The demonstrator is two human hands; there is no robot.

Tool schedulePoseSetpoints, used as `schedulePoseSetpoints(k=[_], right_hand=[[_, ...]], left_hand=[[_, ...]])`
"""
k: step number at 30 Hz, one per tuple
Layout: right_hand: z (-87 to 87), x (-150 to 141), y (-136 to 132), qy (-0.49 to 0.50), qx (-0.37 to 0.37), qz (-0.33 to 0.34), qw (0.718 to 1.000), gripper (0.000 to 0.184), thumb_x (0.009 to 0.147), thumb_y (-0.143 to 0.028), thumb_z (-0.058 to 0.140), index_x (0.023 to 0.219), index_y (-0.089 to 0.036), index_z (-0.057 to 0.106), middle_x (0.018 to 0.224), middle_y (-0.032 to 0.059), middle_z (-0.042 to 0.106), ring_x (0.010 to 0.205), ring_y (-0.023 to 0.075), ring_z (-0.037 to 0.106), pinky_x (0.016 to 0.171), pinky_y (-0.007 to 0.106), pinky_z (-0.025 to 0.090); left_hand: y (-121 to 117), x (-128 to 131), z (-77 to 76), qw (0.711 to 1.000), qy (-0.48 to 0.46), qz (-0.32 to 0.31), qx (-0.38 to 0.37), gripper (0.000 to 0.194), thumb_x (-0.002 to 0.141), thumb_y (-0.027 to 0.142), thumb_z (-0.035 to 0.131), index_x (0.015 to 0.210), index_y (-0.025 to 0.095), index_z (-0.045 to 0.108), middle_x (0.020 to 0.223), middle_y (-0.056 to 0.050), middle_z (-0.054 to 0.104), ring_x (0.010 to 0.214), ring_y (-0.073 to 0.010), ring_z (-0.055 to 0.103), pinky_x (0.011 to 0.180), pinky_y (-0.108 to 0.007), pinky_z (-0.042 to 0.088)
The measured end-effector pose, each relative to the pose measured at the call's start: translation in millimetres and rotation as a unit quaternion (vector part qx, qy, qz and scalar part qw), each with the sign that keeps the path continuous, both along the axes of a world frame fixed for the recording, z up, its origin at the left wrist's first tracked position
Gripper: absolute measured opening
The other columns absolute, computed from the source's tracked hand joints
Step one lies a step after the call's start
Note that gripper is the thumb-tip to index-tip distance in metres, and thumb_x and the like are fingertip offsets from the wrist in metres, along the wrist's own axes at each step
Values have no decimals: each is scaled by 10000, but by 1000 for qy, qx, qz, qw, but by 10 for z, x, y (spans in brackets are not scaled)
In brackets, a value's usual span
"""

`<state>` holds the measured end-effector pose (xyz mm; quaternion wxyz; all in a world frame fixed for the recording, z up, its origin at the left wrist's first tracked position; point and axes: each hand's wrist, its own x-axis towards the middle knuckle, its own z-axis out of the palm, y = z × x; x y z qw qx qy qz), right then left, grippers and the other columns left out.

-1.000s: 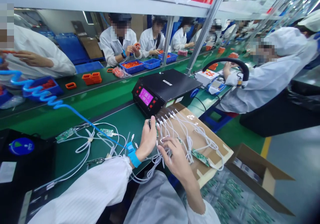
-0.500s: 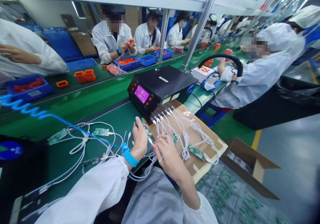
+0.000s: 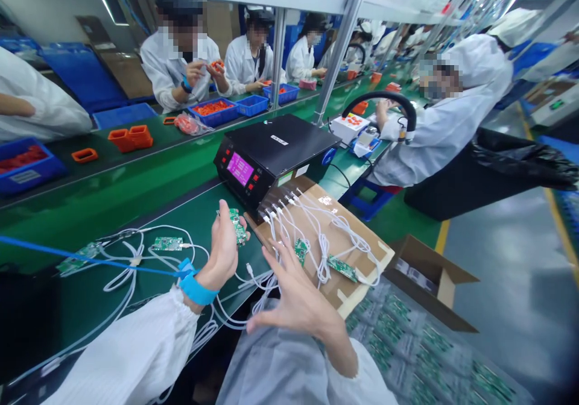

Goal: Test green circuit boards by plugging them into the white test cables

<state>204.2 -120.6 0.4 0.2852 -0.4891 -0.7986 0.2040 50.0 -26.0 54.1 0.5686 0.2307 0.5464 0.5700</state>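
In my left hand (image 3: 225,242) a green circuit board (image 3: 237,226) is gripped, partly covered by the fingers and thumb. A blue wrist strap (image 3: 198,285) circles that wrist. My right hand (image 3: 301,293) hovers over the front edge of the bench, fingers spread, holding nothing. Between the hands lies a white cable plug (image 3: 250,270), apart from the board. Beyond them sits a black test box (image 3: 275,152) with a lit purple screen (image 3: 240,169); white cables (image 3: 319,236) run out of its side. Another circuit board (image 3: 342,267) rests on the cardboard at right, joined to a cable.
More boards, one of them a green board (image 3: 168,243), lie among cables at left. A blue cord (image 3: 113,259) stretches to my wrist. An open carton (image 3: 436,281) stands low at right beside bagged boards (image 3: 407,339). Co-workers (image 3: 181,61) sit across the green conveyor (image 3: 154,173).
The cable my right hand held at the board is let go, and that hand has opened. My left hand still grips the board, now turned. The whole view has shifted slightly.
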Motion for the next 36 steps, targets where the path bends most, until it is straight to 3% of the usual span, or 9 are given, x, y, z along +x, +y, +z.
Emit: schedulePoseSetpoints(k=[3, 5, 7, 10, 13, 18, 24, 30, 36], right_hand=[[33, 288, -79, 44, 16, -96, 994, 973, 781, -751, 756, 1568, -271, 443, 1598, 205, 424, 1532, 406, 363, 1173, 637, 426], [-24, 477, -11, 63, 43, -232, 970, 632, 925, -643, 672, 1386, -215, 614, 1403, 207, 599, 1322, 362, 589, 1093, 584, 495], [-122, 607, 117, 67, 5, -285, 956, 476, 954, -593, 650, 1182, -179, 701, 1094, 160, 730, 989, 308, 718, 907, 491, 571], [-225, 690, 265, 74, -99, -235, 964, 401, 978, -569, 593, 961, -188, 718, 820, 89, 754, 726, 253, 707, 715, 393, 542], [-188, 736, 267, 142, -100, -238, 956, 399, 990, -571, 545, 922, -204, 688, 857, 87, 759, 771, 250, 708, 736, 389, 535], [-40, 845, 165, 387, -130, -190, 893, 344, 982, -577, 573, 949, -235, 587, 906, 61, 736, 828, 228, 717, 817, 397, 591], [-75, 894, 177, 473, -161, -170, 849, 265, 1001, -508, 514, 944, -253, 551, 925, 72, 721, 860, 248, 707, 759, 390, 590], [-107, 849, 232, 461, -157, -162, 858, 428, 1051, -525, 443, 748, -244, 552, 712, 24, 560, 731, 208, 606, 715, 340, 533], [5, 763, 113, 418, -101, -105, 897, 362, 1059, -522, 425, 992, -237, 638, 1052, 85, 666, 972, 237, 641, 947, 370, 539]], left_hand=[[-55, 17, 87, 993, -19, -112, -30, 499, 993, 657, 533, 885, 171, 572, 637, 19, 531, 568, -128, 563, 542, -232, 491], [-77, 50, 114, 981, -30, -183, -63, 462, 1007, 601, 552, 876, 158, 578, 640, 6, 558, 565, -128, 588, 582, -249, 537], [-95, 120, 111, 969, -32, -231, -85, 426, 1008, 562, 577, 871, 159, 563, 661, -8, 590, 535, -121, 585, 561, -249, 538], [-111, 274, 61, 958, -24, -274, -81, 405, 981, 573, 621, 955, 174, 554, 691, -6, 613, 490, -107, 548, 476, -221, 474], [-97, 442, -9, 951, -18, -307, -42, 371, 1000, 560, 590, 1094, 205, 543, 716, 10, 611, 484, -87, 496, 466, -193, 423], [-55, 706, -83, 926, 126, -354, 27, 404, 980, 536, 623, 1214, 213, 563, 712, 27, 586, 514, -99, 487, 518, -223, 418], [-115, 938, -182, 861, 181, -448, 155, 534, 958, 697, 530, 942, 182, 667, 800, -26, 661, 726, -150, 596, 716, -270, 484], [-128, 1022, -275, 865, 206, -431, 153, 539, 964, 719, 486, 819, 214, 608, 725, -28, 668, 716, -180, 636, 742, -296, 499], [12, 1011, -242, 922, 224, -300, 99, 552, 971, 755, 428, 826, 229, 509, 651, 16, 564, 607, -166, 603, 623, -289, 474]])
